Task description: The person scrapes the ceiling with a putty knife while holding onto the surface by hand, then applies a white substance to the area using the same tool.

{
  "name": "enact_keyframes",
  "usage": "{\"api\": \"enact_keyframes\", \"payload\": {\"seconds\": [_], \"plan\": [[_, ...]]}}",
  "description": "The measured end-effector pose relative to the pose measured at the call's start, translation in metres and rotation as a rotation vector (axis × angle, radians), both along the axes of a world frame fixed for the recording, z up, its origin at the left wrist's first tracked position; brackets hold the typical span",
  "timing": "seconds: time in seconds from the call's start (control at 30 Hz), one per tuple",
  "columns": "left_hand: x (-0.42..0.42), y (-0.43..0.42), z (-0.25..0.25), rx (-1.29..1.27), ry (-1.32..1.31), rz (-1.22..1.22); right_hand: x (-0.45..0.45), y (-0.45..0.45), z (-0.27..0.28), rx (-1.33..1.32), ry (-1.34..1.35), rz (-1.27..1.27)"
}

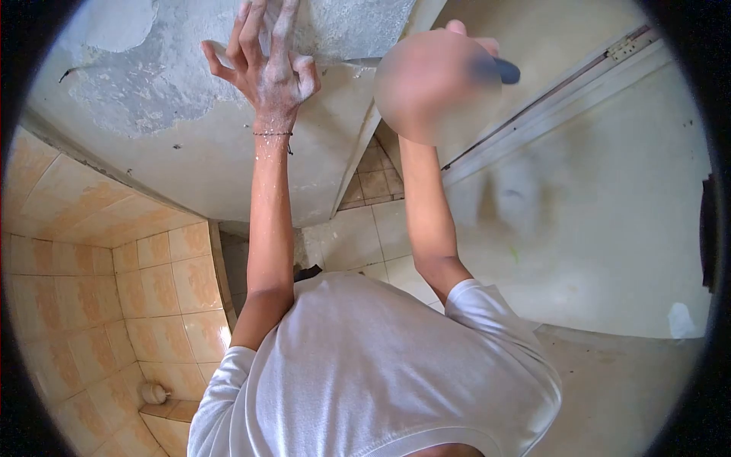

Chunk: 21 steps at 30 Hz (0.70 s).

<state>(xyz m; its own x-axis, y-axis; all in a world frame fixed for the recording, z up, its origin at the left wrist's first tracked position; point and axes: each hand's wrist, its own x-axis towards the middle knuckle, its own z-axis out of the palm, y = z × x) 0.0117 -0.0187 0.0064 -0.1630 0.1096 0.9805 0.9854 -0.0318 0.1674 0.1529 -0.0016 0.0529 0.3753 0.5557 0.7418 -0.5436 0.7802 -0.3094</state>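
In the head view, we see the left hand (276,72) at the upper centre-left, fingers spread wide and bent against the wall (312,160), its skin dusted white. A thin dark bracelet (272,134) circles the wrist. Beneath and left of the fingers, in the upper left, lies a rough grey patch (167,87) edged by smoother paint. At the upper centre-right, the right hand (430,84) is blurred but closed around a dark handle (506,71), which sticks out to the right; we cannot tell the finger positions. Orange-patterned tiles (160,282) fill the lower left.
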Motion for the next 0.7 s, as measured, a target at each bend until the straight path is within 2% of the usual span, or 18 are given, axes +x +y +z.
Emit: {"api": "enact_keyframes", "payload": {"seconds": [0.1,0.2,0.33,0.4,0.5,0.6,0.7], "plan": [[0.004,0.009,-0.004,0.136,0.007,-0.056,0.004,-0.008,0.006,0.029,0.074,0.01],[0.004,0.01,-0.006,0.135,-0.015,-0.081,-0.003,-0.002,-0.009,0.018,0.036,-0.044],[0.001,0.01,-0.005,0.114,0.002,-0.047,-0.004,-0.006,-0.004,-0.016,0.061,0.017],[0.0,0.012,-0.007,0.152,0.024,-0.024,-0.008,-0.004,-0.006,-0.023,0.037,-0.073],[0.004,0.01,-0.004,0.149,0.005,-0.086,-0.003,-0.007,0.0,-0.011,0.051,-0.037],[0.002,0.011,-0.006,0.126,0.01,-0.045,-0.003,-0.006,0.005,0.054,0.053,-0.016],[0.003,0.01,-0.006,0.147,0.006,-0.087,-0.006,0.004,-0.005,-0.062,-0.023,0.093]]}}
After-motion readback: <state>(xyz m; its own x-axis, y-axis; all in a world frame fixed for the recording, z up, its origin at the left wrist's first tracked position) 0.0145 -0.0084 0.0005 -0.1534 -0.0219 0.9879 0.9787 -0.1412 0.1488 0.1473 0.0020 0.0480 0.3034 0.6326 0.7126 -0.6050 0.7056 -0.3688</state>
